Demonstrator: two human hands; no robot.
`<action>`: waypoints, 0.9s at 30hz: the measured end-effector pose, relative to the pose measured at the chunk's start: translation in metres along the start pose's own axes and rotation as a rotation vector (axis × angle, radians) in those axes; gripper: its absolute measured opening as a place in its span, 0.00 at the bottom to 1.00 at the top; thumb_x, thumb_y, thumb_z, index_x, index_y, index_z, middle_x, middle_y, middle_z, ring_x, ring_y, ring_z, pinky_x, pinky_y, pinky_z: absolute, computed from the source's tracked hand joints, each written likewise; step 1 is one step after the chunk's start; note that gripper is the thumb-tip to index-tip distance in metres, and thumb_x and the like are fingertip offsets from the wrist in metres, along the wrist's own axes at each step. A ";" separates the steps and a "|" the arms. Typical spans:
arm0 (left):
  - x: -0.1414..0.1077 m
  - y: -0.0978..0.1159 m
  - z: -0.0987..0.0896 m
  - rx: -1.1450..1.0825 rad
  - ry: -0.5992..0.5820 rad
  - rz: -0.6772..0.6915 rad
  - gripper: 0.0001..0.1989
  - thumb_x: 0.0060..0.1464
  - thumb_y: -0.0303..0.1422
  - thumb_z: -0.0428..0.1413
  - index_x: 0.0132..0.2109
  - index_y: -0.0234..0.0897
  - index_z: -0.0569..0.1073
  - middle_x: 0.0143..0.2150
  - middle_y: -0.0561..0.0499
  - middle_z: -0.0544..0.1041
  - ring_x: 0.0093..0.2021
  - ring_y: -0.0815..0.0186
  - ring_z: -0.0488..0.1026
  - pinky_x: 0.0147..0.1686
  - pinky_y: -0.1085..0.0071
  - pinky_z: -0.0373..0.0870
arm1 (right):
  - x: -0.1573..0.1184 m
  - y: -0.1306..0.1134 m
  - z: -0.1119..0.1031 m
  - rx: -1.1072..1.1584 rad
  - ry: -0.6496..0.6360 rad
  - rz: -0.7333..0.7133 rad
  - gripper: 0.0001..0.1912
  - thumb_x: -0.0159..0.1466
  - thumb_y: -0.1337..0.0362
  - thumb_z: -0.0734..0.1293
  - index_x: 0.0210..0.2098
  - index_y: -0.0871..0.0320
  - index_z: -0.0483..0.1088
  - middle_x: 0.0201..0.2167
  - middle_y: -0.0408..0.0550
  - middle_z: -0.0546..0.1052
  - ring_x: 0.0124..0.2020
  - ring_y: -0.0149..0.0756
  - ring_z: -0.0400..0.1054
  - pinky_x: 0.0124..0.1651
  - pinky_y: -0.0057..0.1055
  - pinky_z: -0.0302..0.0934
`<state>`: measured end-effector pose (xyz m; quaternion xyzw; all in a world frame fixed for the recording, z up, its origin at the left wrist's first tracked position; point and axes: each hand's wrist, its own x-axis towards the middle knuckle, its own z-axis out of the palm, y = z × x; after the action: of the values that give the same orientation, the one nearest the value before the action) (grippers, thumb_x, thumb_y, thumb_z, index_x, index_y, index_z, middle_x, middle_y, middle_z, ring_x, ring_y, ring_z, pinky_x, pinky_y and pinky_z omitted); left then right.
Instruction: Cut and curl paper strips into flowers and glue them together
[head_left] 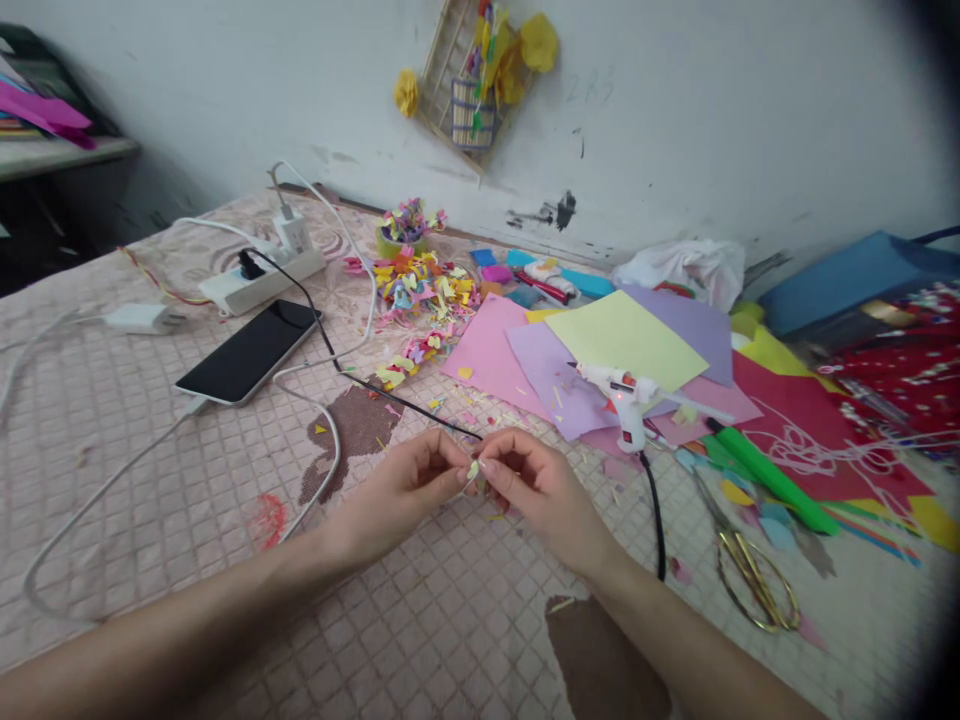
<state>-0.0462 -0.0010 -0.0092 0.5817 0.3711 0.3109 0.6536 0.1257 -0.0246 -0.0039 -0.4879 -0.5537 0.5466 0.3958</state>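
Observation:
Between my fingertips, low over the middle of the table, is a small pale yellow paper piece (474, 469). My left hand (421, 478) pinches it from the left with thumb and forefinger. From the other side my right hand (531, 480) also pinches it, the two hands nearly touching. Its exact shape is too small to make out. Just beyond my right hand a white hot glue gun (628, 398) with a red light rests on sheets of coloured paper. Gold-handled scissors (754, 580) lie to the right of my right forearm.
A black cord (390, 398) runs just past my hands. Left are a phone (251, 352), a power strip (262, 282) and white cables. Behind, small paper cutouts (427, 285) lie heaped before a filled cup (401, 240). Right are a green stick (776, 480) and a blue box (862, 280).

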 end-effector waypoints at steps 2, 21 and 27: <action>0.000 -0.001 0.000 0.007 -0.006 -0.002 0.08 0.54 0.36 0.54 0.32 0.35 0.67 0.30 0.52 0.70 0.33 0.67 0.67 0.34 0.70 0.64 | 0.000 0.001 0.000 0.008 -0.004 0.006 0.08 0.61 0.58 0.64 0.32 0.57 0.66 0.25 0.41 0.68 0.23 0.27 0.60 0.24 0.24 0.58; -0.001 -0.004 0.000 0.110 -0.039 0.045 0.07 0.55 0.35 0.52 0.33 0.35 0.65 0.32 0.50 0.71 0.34 0.65 0.69 0.36 0.67 0.66 | 0.001 0.005 -0.001 0.040 -0.022 0.031 0.10 0.63 0.57 0.62 0.31 0.58 0.65 0.22 0.39 0.67 0.23 0.27 0.60 0.26 0.25 0.57; -0.001 0.002 0.002 0.177 -0.041 0.065 0.05 0.55 0.31 0.51 0.33 0.34 0.66 0.31 0.51 0.70 0.33 0.67 0.68 0.34 0.70 0.65 | 0.001 0.006 0.001 0.012 -0.004 0.047 0.10 0.63 0.58 0.62 0.31 0.58 0.64 0.21 0.38 0.65 0.22 0.26 0.60 0.25 0.24 0.57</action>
<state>-0.0455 -0.0027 -0.0068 0.6552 0.3644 0.2860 0.5968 0.1247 -0.0240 -0.0105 -0.4973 -0.5396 0.5599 0.3847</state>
